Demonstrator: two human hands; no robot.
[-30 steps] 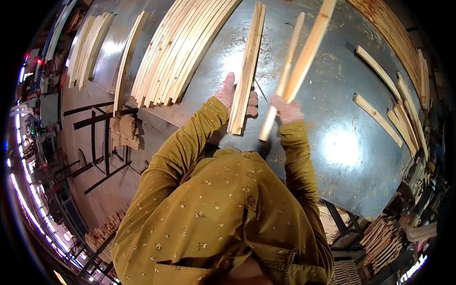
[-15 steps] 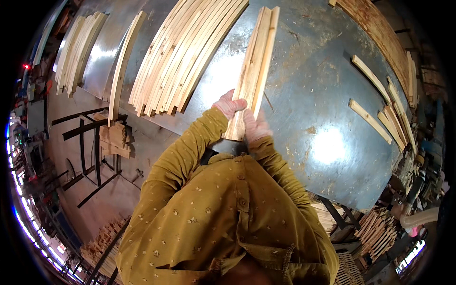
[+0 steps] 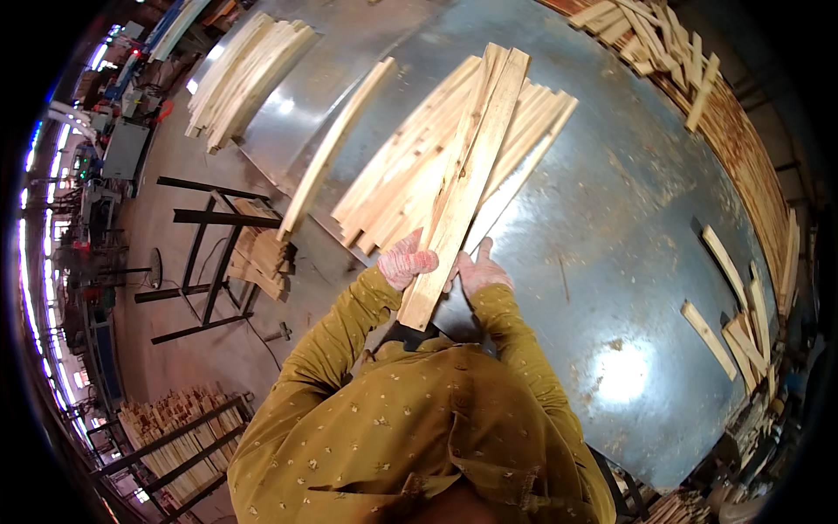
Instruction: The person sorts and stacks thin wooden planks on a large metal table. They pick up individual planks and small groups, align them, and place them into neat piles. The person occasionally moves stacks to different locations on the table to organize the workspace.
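Looking down from the head camera, the view shows a person in a mustard patterned shirt at a metal bench (image 3: 602,262), with two long pale boards, an upper board (image 3: 476,188) and a knotty board (image 3: 470,140) partly beneath it, slanting away from the body.

Slipping looks like the main risk: the boards are long and supported near one end, so a loose hold could let one slide over the other. Their far stretch passes above a row of boards (image 3: 401,175), and a dip or sideways swing there could knock that row out of line. Whether the pieces touch is unclear.

The left hand (image 3: 406,262) is at the left edge of the boards' near part, thumb laid over the upper board, gripping it; its other fingers are mostly hidden. The right hand (image 3: 483,272) is just to the right of the same part, one finger extended and others partly behind the wood; how firmly it holds, if at all, cannot be told. The upper board's near end lies between the hands and the shirt front, beyond the bench's edge.
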